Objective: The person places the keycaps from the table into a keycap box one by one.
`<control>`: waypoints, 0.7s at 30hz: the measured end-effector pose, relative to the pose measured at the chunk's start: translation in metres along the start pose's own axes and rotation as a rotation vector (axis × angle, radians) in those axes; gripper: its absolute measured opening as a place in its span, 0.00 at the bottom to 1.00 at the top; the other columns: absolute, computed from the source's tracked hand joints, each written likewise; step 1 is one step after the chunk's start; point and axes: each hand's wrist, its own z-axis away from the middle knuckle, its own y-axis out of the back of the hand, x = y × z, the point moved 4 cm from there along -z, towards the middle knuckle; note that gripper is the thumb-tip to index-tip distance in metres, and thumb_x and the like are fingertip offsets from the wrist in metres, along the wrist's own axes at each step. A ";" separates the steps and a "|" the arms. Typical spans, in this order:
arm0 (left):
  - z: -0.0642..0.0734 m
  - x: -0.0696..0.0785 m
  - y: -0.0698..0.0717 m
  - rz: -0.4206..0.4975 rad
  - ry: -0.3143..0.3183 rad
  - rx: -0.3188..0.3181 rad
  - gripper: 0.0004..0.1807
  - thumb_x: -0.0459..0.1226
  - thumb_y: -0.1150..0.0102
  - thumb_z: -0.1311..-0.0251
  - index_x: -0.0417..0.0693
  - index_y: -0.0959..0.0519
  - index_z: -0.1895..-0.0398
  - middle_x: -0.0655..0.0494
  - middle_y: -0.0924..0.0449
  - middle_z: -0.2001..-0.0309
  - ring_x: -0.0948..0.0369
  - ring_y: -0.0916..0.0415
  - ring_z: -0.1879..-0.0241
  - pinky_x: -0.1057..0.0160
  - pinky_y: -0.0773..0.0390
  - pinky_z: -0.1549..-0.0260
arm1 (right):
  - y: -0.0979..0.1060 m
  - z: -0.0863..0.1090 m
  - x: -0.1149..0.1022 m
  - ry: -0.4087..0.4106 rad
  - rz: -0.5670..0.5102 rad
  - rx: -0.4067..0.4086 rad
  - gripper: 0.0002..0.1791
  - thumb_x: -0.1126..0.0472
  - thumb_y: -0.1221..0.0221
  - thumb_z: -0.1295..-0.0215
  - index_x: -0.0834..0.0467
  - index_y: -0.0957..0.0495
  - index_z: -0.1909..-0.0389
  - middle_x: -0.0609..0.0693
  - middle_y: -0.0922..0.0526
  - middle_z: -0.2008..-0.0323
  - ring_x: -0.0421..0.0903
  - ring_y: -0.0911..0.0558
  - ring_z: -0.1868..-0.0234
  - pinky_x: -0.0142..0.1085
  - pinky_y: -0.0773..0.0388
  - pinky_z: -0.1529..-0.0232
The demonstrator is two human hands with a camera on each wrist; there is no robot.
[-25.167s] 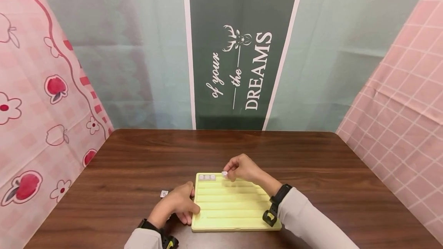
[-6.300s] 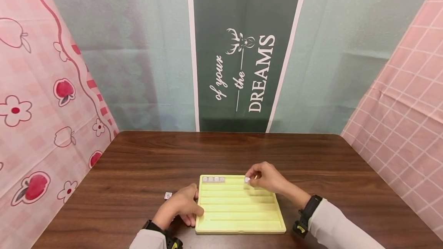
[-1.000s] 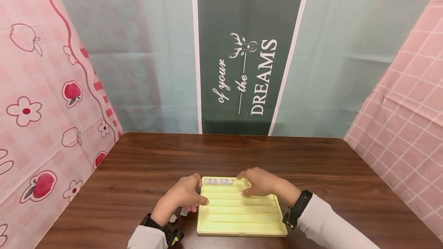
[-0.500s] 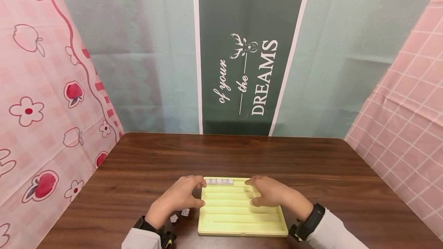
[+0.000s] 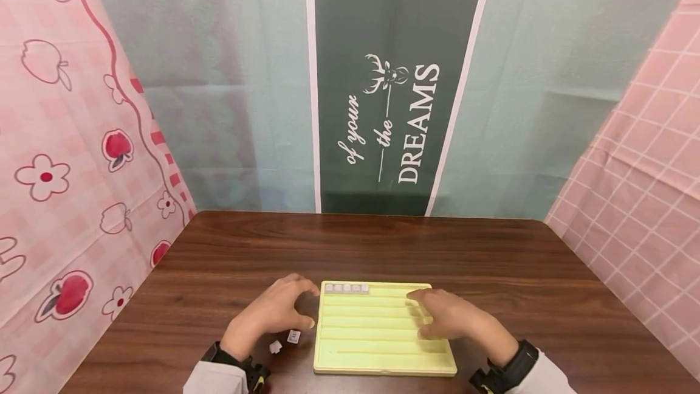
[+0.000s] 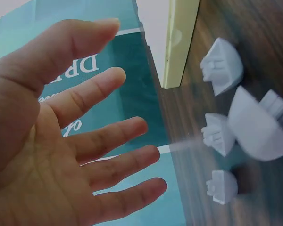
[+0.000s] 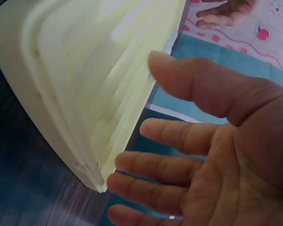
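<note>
Green backdrop (image 5: pixel 377 29) behind brown wooden table (image 5: pixel 377 248)

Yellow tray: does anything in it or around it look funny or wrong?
Yes: loose keycaps lie on the wood-grain table outside the yellow tray, some with stems showing, looking like strays, while five placed keycaps line up neatly in its far groove.

Brown wood-grain table (image 5: pixel 448 254); on it yellow ridged tray (image 5: pixel 377 328), loose white keycaps (image 5: pixel 293 336) beside.

From the head, the table (image 5: pixel 377 251) is viewed down toward its far edge; the tray (image 5: pixel 377 326) is shared by close wrist views.
</note>
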 end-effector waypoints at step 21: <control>0.003 -0.015 0.000 -0.042 0.081 -0.022 0.25 0.36 0.32 0.63 0.46 0.24 0.54 0.49 0.27 0.52 0.47 0.34 0.50 0.46 0.26 0.56 | 0.000 0.014 0.008 -0.336 0.177 0.052 0.42 0.62 0.30 0.69 0.72 0.34 0.47 0.66 0.24 0.56 0.56 0.25 0.64 0.52 0.25 0.71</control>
